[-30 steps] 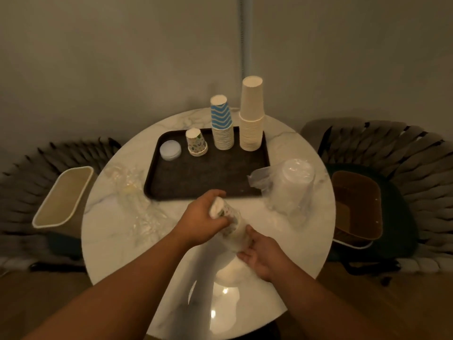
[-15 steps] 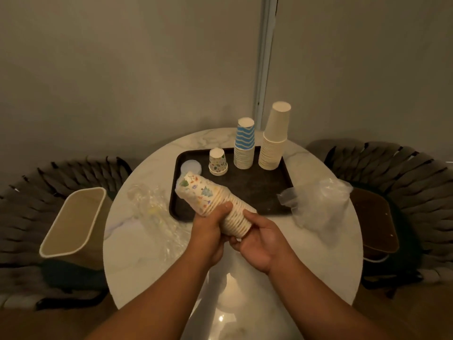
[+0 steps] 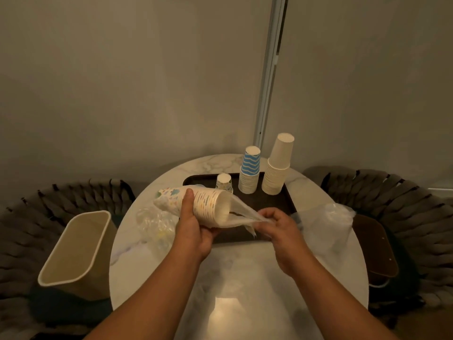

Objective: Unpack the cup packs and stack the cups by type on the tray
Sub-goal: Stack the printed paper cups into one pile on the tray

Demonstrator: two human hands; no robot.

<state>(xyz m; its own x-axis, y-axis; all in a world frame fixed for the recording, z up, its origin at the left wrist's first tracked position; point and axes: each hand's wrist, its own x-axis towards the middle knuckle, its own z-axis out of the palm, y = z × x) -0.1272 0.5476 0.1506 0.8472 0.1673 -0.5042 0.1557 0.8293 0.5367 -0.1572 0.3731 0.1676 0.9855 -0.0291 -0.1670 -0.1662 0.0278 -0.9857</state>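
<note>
I curl my left hand (image 3: 193,229) around the cup pack (image 3: 196,204), held sideways above the tray's (image 3: 285,200) near edge, so my right hand (image 3: 279,227) can pinch and pull its wrapper (image 3: 242,213) rightward.

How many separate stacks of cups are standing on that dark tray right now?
3. A short patterned stack at the left, a blue wavy-striped stack in the middle and a tall plain stack at the right. The held pack covers part of the tray, so something there may be hidden.
</note>
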